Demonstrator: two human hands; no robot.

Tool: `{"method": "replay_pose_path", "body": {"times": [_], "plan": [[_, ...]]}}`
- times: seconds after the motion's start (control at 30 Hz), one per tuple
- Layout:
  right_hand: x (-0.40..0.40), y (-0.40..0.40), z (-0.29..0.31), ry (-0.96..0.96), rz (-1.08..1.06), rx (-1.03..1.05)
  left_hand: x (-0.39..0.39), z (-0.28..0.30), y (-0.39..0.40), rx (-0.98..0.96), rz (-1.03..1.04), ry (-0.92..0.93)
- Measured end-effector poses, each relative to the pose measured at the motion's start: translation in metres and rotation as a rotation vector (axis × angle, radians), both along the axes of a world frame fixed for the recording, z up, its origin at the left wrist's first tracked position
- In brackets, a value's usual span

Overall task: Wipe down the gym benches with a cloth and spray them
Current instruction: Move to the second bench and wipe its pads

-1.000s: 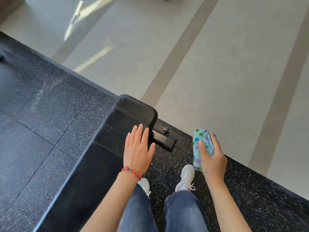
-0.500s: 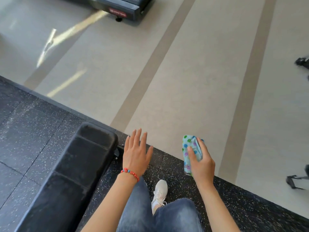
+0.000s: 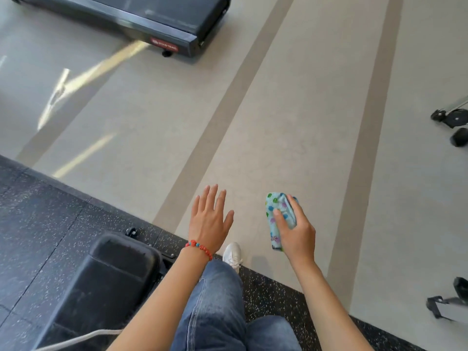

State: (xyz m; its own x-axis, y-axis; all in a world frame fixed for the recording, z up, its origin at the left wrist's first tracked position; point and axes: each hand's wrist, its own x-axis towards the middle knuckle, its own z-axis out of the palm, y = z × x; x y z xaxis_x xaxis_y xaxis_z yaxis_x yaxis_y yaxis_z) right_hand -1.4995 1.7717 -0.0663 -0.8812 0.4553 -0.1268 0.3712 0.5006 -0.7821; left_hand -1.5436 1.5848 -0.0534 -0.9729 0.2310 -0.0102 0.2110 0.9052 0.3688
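A black padded gym bench lies at the lower left on dark speckled rubber flooring. My left hand, with a red bead bracelet at the wrist, hovers to the right of the bench end, fingers straight and spread, holding nothing. My right hand grips a folded light-blue cloth with coloured spots, held in the air over the pale floor. No spray bottle is in view.
A treadmill base with a red label stands at the top left on the pale striped floor. Black wheeled feet of other equipment show at the right edge, and a strap lower right. A white cord crosses the bench bottom.
The view has swung away from the bench, which slid to the lower left. My left hand came off the bench pad and now hovers beside it. The cloth stays in my right hand.
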Motion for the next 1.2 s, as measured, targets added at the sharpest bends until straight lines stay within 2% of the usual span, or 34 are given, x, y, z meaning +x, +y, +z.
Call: {"method": "replay_pose_path", "body": {"times": [0.17,0.33,0.7,0.93,1.2], "plan": [[-0.089,0.011,0.018,0.030,0.025,0.016,-0.078,0.017,0.006,-0.012,-0.009,0.036],[-0.176,0.016,0.027,0.031,0.093,-0.009,-0.145,0.025,0.002,-0.022,0.089,0.042],[-0.401,-0.005,0.028,0.017,0.463,-0.027,-0.286,0.022,-0.035,-0.074,0.418,0.042],[-0.500,-0.079,0.036,0.003,0.752,-0.012,-0.328,0.024,-0.085,-0.086,0.703,0.050],[-0.560,-0.227,0.020,-0.010,0.992,-0.018,-0.357,0.013,-0.198,-0.052,0.931,0.037]]}}
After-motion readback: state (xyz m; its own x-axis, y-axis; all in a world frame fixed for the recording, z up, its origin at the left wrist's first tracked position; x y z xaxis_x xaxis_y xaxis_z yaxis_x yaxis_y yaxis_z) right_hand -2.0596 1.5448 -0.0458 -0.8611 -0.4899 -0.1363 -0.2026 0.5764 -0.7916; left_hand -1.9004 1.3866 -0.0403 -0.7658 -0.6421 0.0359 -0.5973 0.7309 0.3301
